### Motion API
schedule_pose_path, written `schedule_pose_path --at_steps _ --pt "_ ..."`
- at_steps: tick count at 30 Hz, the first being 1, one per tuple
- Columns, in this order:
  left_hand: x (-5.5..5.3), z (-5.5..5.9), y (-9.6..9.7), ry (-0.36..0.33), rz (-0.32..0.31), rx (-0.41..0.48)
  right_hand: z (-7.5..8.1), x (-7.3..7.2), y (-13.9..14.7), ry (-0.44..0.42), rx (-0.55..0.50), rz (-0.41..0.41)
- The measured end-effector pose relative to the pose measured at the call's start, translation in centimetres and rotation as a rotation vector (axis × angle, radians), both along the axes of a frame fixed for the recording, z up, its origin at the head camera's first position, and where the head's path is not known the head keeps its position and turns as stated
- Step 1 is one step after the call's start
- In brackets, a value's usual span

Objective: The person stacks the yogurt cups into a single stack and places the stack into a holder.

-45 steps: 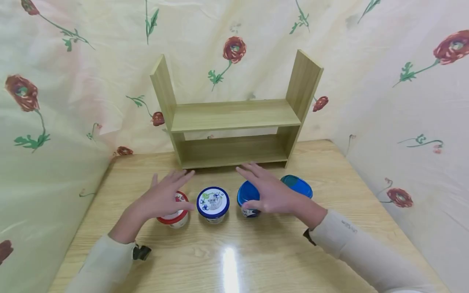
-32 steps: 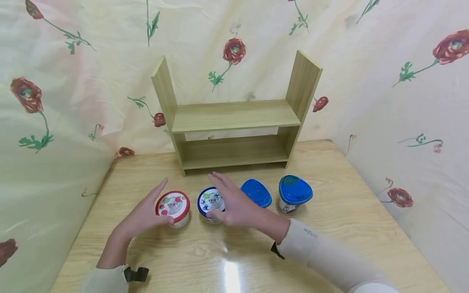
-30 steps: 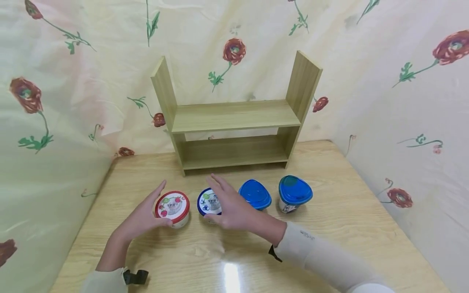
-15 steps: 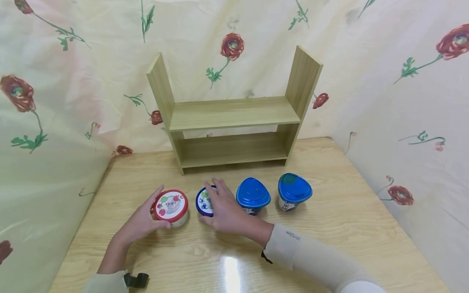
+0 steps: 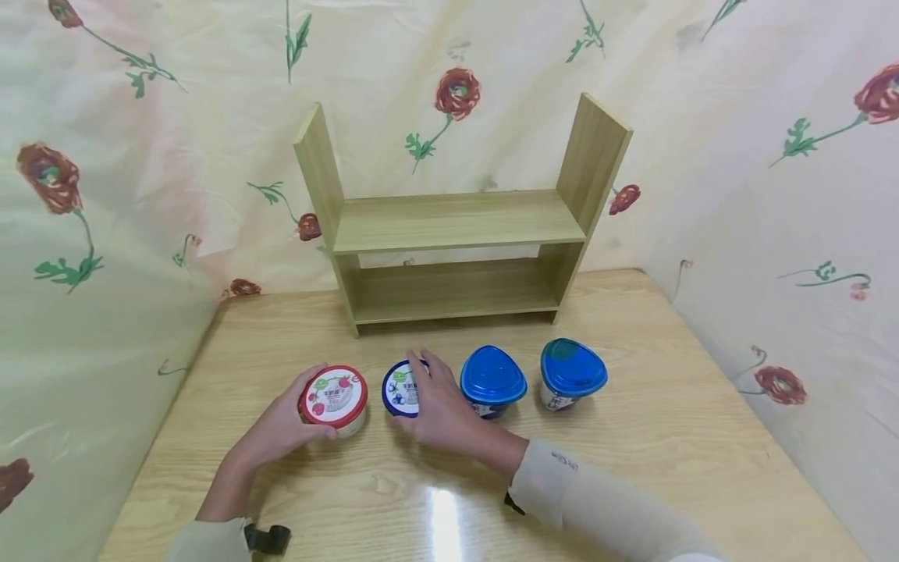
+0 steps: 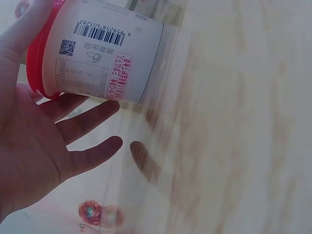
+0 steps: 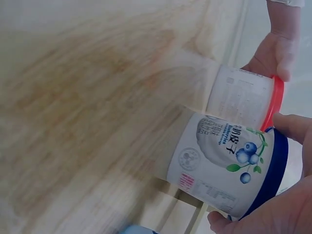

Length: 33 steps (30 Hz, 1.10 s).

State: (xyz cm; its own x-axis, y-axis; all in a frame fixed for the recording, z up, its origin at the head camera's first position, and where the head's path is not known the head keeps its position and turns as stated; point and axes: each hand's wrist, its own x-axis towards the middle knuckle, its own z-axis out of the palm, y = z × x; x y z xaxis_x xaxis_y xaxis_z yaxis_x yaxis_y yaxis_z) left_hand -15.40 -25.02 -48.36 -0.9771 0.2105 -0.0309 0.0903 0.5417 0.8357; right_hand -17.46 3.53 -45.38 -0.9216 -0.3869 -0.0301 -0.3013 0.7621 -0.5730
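Note:
A white tub with a red rim and a strawberry-printed lid (image 5: 335,396) stands at the left of a row on the table. My left hand (image 5: 284,425) holds it by the lid, thumb on the near side and a finger at the far side; in the left wrist view the other fingers (image 6: 92,151) spread below. To its right stands a blueberry-printed tub (image 7: 224,163) with a dark blue rim. My right hand (image 5: 442,410) grips it around the lid, covering its right part in the head view. Both tubs appear upright on the table.
Two tubs with rounded triangular blue lids, a nearer one (image 5: 493,376) and a farther right one (image 5: 572,367), stand right of my right hand. Behind the row rises a two-tier wooden shelf (image 5: 460,222) against floral-printed sheeting (image 5: 239,101). The wooden table (image 5: 379,499) reflects a light.
My right hand has moved left from over the blue-lidded tubs to the blueberry tub, its fingers drawing in on it. My left hand has closed around the strawberry tub's lid.

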Motion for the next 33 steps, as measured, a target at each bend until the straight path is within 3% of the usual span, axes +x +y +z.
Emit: schedule_pose_path --at_steps 11,20,33 --pt "0.2 0.0 0.0 -0.073 0.030 0.053 -0.8 0.1 -0.1 0.008 -0.055 -0.030" --pt "-0.2 0.0 0.3 -0.079 0.015 0.060 -0.7 0.1 -0.1 0.024 -0.067 -0.048" --pt "-0.3 -0.1 0.1 -0.085 0.017 0.067 0.8 0.3 -0.8 0.048 -0.062 -0.026"
